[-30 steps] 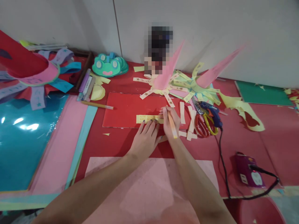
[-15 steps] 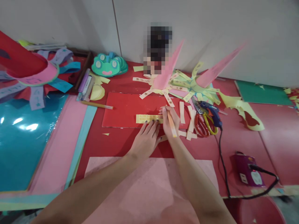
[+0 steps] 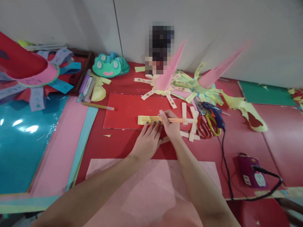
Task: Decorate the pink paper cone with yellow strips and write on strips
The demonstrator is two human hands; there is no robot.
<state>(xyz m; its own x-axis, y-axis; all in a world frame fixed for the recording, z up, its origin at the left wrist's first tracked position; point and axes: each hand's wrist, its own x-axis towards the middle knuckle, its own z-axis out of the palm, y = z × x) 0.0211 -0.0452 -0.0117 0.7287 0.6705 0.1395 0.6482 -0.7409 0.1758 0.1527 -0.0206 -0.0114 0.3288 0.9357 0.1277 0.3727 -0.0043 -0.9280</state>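
Note:
Under the fingertips of my left hand (image 3: 149, 138) lies a yellow paper strip (image 3: 143, 119) bearing lines of orange-brown writing. That hand is flat, its fingers stretched out along the strip's near edge. My right hand (image 3: 171, 126) is closed around an orange pen (image 3: 180, 120), which lies almost level, its far end pointing right and its other end at the strip. The strip rests on a red board (image 3: 123, 107). Just right of my right hand are several pale paper strips (image 3: 184, 113), some crossing each other.
Scissors (image 3: 205, 126) and a blue glue gun (image 3: 213, 113) lie to the right, its black cord running to a purple power box (image 3: 252, 171). Pink paper cones (image 3: 169, 74) stand behind the board. Green frog cutouts (image 3: 109, 66) and an ochre pen (image 3: 98, 106) are at left.
The orange pen has swung from slanting down toward my right wrist to lying nearly level, pointing right. My right hand has turned with its thumb up; my left hand has barely moved.

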